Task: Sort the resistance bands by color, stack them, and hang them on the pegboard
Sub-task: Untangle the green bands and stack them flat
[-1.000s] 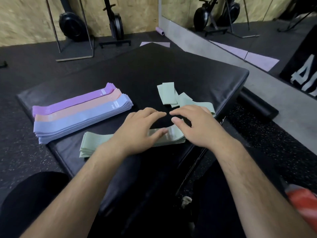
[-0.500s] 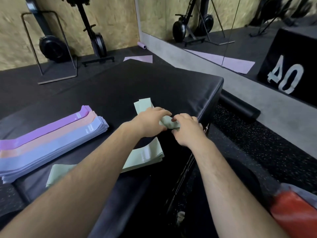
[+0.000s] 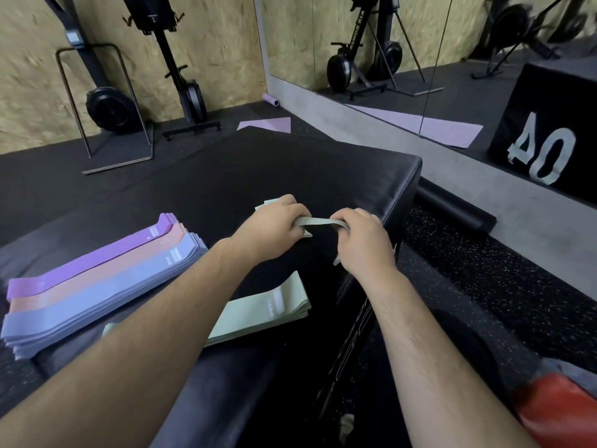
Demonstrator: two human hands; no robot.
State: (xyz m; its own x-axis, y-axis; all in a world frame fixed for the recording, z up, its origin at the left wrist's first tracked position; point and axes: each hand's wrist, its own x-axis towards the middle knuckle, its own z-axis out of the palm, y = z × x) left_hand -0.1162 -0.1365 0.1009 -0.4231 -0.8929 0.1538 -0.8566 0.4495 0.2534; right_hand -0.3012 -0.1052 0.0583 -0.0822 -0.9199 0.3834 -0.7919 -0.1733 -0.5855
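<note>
Both hands grip one pale green band (image 3: pixel 318 221) stretched between them above the black padded box (image 3: pixel 323 169). My left hand (image 3: pixel 274 226) holds its left end, my right hand (image 3: pixel 363 242) its right end. More loose green bands (image 3: pixel 266 204) peek out behind my left hand. A flat stack of green bands (image 3: pixel 258 313) lies nearer me, partly under my left forearm. To the left sit three side-by-side stacks: purple (image 3: pixel 97 265), peach (image 3: pixel 106 278) and blue-lilac (image 3: pixel 97 300). No pegboard is in view.
The box's right edge (image 3: pixel 407 202) drops to speckled rubber floor with a black foam roller (image 3: pixel 455 208). A mirror wall with a concrete ledge runs along the right, reflecting a black "40" box (image 3: pixel 546 150). Rowing machines (image 3: pixel 181 69) stand by the plywood wall. A red object (image 3: pixel 555 412) lies at lower right.
My hands left the green stack, moved forward to the loose green bands, picked one up and pulled it out between them. The view tilted up and right.
</note>
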